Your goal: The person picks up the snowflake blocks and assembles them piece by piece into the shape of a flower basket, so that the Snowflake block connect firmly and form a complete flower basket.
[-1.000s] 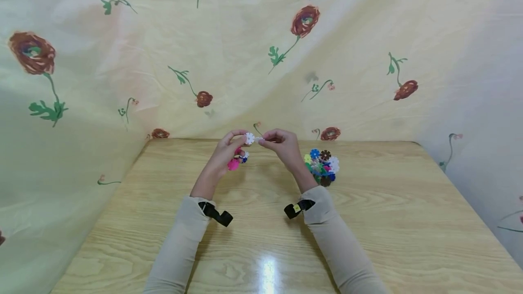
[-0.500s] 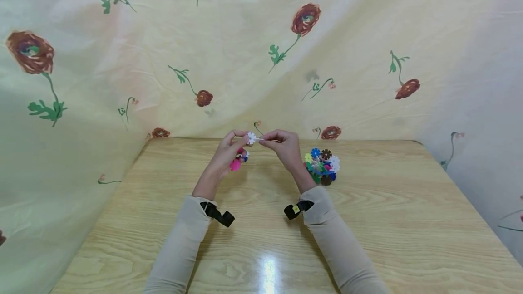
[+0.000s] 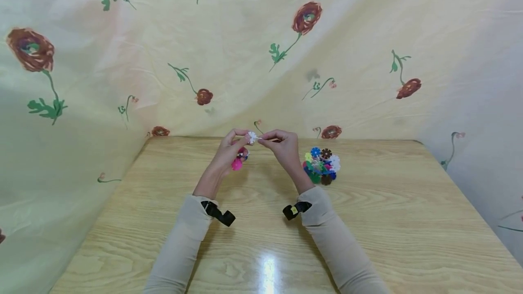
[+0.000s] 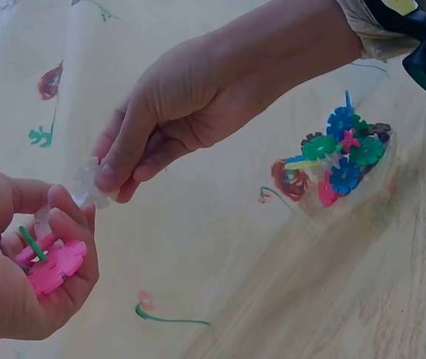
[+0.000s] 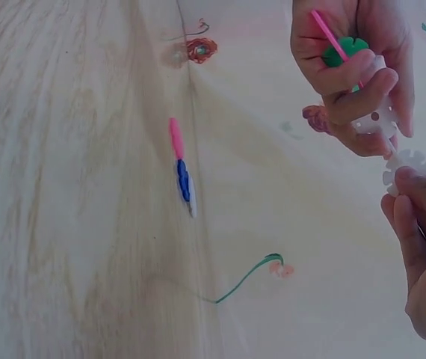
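In the head view my left hand [image 3: 224, 154] holds up a white notched disc [image 3: 252, 137] between thumb and finger, above the table's far edge. Pink and green discs sit in its curled fingers; a pink disc [image 4: 57, 267] shows in the left wrist view, a green disc [image 5: 345, 51] in the right wrist view. My right hand [image 3: 284, 146] pinches a second white disc [image 5: 407, 170] by its rim. The two white discs meet edge to edge; fingers hide how deep their slots engage.
A pile of colourful flower-shaped discs [image 3: 321, 167] lies right of my right forearm on the wooden table [image 3: 392, 221]. The right wrist view shows a pink, blue and white row of pieces [image 5: 181, 168] seen edge-on. A flowered cloth [image 3: 245, 58] hangs behind.
My left hand has shifted slightly right, and its white disc has turned a little and come closer to the right fingertips. The right hand stays nearly still.
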### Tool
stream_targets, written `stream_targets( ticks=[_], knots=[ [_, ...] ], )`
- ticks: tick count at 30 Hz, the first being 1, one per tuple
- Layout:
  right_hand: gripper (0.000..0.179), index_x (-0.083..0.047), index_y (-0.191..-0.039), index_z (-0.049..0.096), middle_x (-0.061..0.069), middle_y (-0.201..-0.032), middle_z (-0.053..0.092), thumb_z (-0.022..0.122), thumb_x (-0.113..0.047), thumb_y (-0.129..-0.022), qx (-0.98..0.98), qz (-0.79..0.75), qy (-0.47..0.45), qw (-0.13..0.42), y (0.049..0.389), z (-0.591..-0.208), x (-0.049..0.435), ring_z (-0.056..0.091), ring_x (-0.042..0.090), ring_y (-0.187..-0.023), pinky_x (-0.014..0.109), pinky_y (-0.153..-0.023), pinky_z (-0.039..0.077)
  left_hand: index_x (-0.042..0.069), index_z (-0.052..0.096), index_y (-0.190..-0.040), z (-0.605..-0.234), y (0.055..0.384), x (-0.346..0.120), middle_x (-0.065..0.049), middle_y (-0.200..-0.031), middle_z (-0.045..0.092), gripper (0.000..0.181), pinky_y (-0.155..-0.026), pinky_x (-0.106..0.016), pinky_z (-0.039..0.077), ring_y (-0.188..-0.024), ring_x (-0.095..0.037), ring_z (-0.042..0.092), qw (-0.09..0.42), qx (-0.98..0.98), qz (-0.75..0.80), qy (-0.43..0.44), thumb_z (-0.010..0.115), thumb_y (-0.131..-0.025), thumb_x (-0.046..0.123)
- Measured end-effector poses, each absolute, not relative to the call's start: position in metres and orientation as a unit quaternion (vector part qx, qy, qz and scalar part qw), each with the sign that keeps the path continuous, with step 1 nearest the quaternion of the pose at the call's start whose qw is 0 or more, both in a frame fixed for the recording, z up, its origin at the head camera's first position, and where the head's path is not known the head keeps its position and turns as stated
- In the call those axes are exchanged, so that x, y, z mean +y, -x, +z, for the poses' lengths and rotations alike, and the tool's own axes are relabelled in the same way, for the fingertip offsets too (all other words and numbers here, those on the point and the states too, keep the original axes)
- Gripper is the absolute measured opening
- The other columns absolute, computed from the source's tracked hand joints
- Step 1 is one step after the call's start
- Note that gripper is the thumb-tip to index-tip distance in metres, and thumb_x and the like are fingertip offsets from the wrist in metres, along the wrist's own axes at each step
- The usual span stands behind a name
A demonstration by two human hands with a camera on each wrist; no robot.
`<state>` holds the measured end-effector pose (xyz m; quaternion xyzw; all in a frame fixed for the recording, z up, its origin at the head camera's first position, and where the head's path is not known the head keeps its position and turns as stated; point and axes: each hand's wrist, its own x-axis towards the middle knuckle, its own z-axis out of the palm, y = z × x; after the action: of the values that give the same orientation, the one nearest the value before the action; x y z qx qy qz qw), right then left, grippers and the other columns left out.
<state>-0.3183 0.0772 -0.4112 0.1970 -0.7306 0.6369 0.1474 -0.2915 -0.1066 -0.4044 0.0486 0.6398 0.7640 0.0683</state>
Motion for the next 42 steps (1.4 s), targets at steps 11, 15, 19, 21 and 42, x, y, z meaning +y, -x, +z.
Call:
stream_targets(
  ticks=[11, 15, 19, 21, 42],
  knots=[
    [0.013, 0.004, -0.093, 0.078, 0.014, -0.093, 0.078, 0.079, -0.009, -0.089, -0.713, 0.659, -0.225, 0.083, 0.316, -0.403, 0.077, 0.072, 0.009, -0.078, 0.024, -0.074, 0.06, 0.017, 0.055, -0.111, -0.399, 0.292, -0.106, 0.004, -0.082, 0.053, 0.008, -0.048, -0.017, 0.031, -0.056, -0.005, 0.041, 0.106, 0.613, 0.782, -0.048, 0.055, -0.105, 0.023],
    [0.016, 0.002, -0.097, 0.079, 0.011, -0.094, 0.079, 0.077, -0.013, -0.091, -0.71, 0.66, -0.233, 0.081, 0.316, -0.4, 0.075, 0.073, 0.018, -0.082, 0.028, -0.076, 0.06, 0.017, 0.058, -0.108, -0.398, 0.292, -0.11, 0.004, -0.082, 0.048, 0.011, -0.046, -0.017, 0.028, -0.055, -0.004, 0.035, 0.104, 0.612, 0.783, -0.033, 0.058, -0.105, 0.028],
    [0.016, 0.001, -0.101, 0.079, 0.014, -0.098, 0.078, 0.075, -0.013, -0.093, -0.721, 0.648, -0.238, 0.063, 0.317, -0.396, 0.072, 0.073, 0.032, -0.092, 0.033, -0.081, 0.061, 0.015, 0.06, -0.11, -0.397, 0.292, -0.116, 0.004, -0.088, 0.052, 0.017, -0.047, -0.017, 0.028, -0.055, -0.004, 0.032, 0.1, 0.623, 0.775, -0.028, 0.06, -0.104, 0.03],
    [0.017, 0.002, -0.105, 0.077, 0.017, -0.103, 0.077, 0.073, -0.011, -0.095, -0.727, 0.64, -0.241, 0.051, 0.319, -0.393, 0.071, 0.072, 0.038, -0.098, 0.034, -0.083, 0.061, 0.014, 0.06, -0.111, -0.396, 0.292, -0.119, 0.003, -0.093, 0.055, 0.017, -0.047, -0.016, 0.029, -0.056, -0.004, 0.033, 0.094, 0.62, 0.778, -0.024, 0.061, -0.103, 0.03],
    [0.041, 0.003, -0.131, 0.063, 0.024, -0.118, 0.071, 0.073, -0.006, -0.092, -0.867, 0.43, -0.21, -0.139, 0.371, -0.438, 0.045, 0.069, 0.034, -0.109, 0.038, -0.086, 0.059, 0.008, 0.06, -0.131, -0.389, 0.293, -0.135, 0.006, -0.091, 0.054, 0.032, -0.05, -0.017, 0.031, -0.06, -0.005, 0.038, 0.044, 0.619, 0.783, -0.042, 0.064, -0.102, 0.018]
  ],
)
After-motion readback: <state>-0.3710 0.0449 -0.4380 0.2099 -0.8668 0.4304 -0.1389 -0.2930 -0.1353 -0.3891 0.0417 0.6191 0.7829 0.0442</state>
